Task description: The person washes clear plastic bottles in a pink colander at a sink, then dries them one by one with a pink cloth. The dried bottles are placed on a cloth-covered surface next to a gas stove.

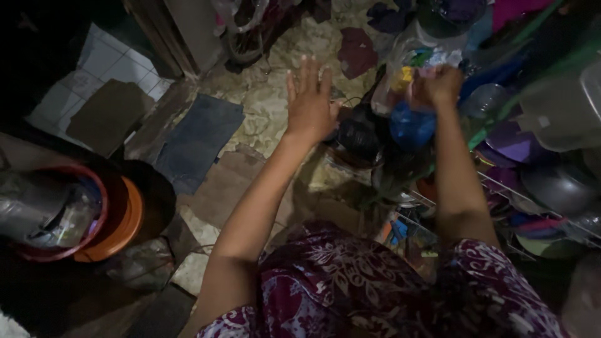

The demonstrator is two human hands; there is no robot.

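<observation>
Head view, left hand (310, 103) splayed, right hand (441, 84) fisted

A worn patterned floor (275, 100) is carrying a dark blue mat (200, 141); a brown mat (106, 116) is lying left of it, cardboard pieces (228, 188) just beside it.

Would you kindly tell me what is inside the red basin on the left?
The red basin holds crumpled clear plastic, perhaps bottles. Whatever lies under it is covered. The basin sits nested in an orange one.
</observation>
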